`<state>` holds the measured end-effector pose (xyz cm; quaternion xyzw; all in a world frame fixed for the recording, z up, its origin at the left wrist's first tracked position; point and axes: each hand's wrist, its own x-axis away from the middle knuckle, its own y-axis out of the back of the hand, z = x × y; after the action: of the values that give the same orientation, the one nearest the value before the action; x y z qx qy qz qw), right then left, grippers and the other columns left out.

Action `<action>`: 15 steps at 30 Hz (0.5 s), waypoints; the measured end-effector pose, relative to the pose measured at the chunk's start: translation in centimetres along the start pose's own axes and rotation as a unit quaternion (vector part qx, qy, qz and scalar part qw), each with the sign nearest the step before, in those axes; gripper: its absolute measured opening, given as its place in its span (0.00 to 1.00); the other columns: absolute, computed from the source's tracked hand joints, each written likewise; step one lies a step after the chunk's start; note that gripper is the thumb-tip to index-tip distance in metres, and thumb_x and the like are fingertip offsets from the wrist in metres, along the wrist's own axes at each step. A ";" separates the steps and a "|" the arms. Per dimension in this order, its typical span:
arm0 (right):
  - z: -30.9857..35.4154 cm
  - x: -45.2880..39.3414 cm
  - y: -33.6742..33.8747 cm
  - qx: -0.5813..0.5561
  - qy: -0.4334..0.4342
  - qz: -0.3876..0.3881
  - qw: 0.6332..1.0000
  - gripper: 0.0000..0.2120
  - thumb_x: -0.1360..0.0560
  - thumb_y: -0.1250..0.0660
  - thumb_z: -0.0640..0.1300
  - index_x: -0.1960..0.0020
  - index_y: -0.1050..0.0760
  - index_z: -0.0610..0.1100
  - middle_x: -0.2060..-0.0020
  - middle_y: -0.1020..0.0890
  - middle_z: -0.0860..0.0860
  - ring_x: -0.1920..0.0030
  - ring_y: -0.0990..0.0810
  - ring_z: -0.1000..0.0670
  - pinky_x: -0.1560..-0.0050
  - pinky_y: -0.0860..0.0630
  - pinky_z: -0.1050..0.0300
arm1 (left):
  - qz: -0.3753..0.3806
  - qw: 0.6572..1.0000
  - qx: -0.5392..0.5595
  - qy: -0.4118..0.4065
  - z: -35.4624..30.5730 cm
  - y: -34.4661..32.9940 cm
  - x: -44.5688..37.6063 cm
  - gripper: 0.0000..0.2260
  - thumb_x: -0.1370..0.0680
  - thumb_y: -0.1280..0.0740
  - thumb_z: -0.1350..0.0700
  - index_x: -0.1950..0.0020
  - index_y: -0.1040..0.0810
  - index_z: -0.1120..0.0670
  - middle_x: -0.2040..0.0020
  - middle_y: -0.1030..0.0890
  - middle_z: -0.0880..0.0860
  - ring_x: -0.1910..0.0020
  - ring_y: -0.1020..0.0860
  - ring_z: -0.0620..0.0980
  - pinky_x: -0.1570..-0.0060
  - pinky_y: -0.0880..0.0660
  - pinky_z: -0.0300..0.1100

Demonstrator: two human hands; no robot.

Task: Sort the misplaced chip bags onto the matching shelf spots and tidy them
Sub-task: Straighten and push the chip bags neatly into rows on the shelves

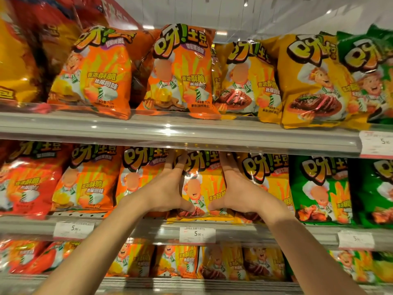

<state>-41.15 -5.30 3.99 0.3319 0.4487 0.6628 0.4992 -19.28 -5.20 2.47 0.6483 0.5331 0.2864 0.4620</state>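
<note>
Two hands are holding a yellow chip bag on the middle shelf.

Both bare arms are reaching up and forward. The left hand (168, 188) and the right hand (238, 188) are pressing the sides of the yellow chip bag (203, 188), fingers straight, thumbs across its bottom front. The bag is standing on the middle shelf (148, 228), between an orange bag (136, 179) and another yellow bag (268, 179). Green bags (319, 192) are sitting farther right.
</note>
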 end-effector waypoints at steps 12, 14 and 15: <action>0.6 0.6 -0.5 0.008 -0.007 -0.006 1.000 0.60 0.33 0.21 0.60 0.18 0.59 0.45 0.18 0.51 0.46 0.19 0.46 0.46 0.26 0.39 0.56 | -0.017 0.999 -0.031 -0.010 -0.3 0.0 1.1 0.58 0.33 0.21 0.38 0.19 0.61 0.45 0.18 0.61 0.54 0.20 0.44 0.58 0.27 0.35 0.46; 0.5 1.1 -0.7 0.000 0.000 -0.019 1.000 0.60 0.32 0.25 0.66 0.18 0.61 0.47 0.18 0.51 0.47 0.19 0.46 0.46 0.25 0.39 0.53 | -0.062 0.996 -0.049 -0.037 0.1 -0.4 2.5 0.49 0.28 0.28 0.36 0.19 0.56 0.43 0.18 0.57 0.52 0.20 0.47 0.55 0.26 0.38 0.46; 0.5 1.5 -0.9 -0.002 0.007 -0.037 0.999 0.58 0.31 0.28 0.69 0.18 0.61 0.49 0.18 0.51 0.48 0.19 0.47 0.46 0.23 0.40 0.51 | -0.106 0.991 -0.060 -0.057 0.5 -0.5 3.2 0.42 0.25 0.32 0.35 0.19 0.51 0.43 0.19 0.50 0.52 0.20 0.45 0.54 0.27 0.36 0.48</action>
<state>-40.77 -3.64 3.35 0.3097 0.4625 0.6472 0.5208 -18.20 -2.32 1.37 0.5747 0.5534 0.2299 0.5573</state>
